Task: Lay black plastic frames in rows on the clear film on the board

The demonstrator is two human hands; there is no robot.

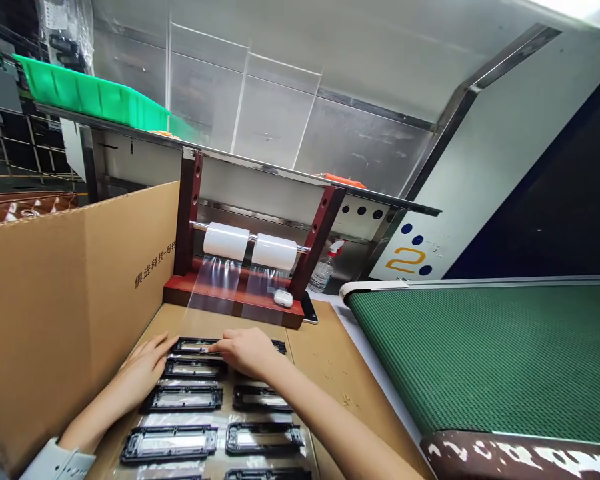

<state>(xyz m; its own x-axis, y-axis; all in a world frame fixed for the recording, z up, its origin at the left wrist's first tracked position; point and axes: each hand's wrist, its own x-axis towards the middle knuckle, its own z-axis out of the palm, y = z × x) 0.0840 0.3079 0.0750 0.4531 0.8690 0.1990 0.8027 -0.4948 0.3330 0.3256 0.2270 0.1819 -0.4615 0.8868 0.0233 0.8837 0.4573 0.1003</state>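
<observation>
Black rectangular plastic frames (170, 442) lie in two columns on clear film over cardboard (325, 360). At the top of the left column, my left hand (147, 363) rests with its fingers stretched out, the tips at the left end of the farthest frame (185, 345). My right hand (247, 350) reaches over that same frame, its fingers curled and pressed together near the right end. Whatever is between those fingertips is hidden. Part of the right column lies behind my right hand and forearm.
Behind the frames, a dark red wooden stand (180, 291) carries two film rolls (275, 252), with a white earbud case (283, 298) on its base. A cardboard wall (80, 293) stands left; a green conveyor belt (490, 353) runs right. A spray bottle (323, 272) is behind.
</observation>
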